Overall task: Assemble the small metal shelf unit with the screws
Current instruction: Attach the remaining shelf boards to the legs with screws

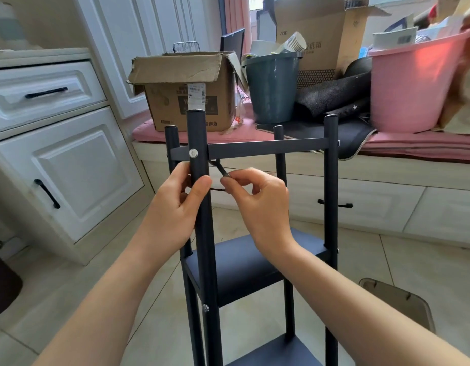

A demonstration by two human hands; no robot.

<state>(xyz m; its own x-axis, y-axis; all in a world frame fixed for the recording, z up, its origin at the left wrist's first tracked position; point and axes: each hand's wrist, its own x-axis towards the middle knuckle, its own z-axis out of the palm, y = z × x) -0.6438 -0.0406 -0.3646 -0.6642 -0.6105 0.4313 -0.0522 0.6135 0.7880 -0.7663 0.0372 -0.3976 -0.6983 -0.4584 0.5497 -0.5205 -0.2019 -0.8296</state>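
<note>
The left hand (175, 204) has a closed grip around the front post (202, 207) of the shelf (244, 268), thumb on the near side. The right hand (260, 204) pinches a small wrench (220, 167) between thumb and finger; its tip reaches behind the post, just under the top bar (268, 150). A screw (193, 153) sits in the post at the bar. The shelf stands on the floor, before the bench (413, 146). On the bench, a grey bucket (272, 91) holds paper cups (294, 42); a box (186, 93) stands open, contents hidden; a pink tub (410, 85) holds a white box.

Shelf unit (268, 149) front-ctr; box (186, 101), buckets (273, 88) behind on bench (413, 146).
</note>
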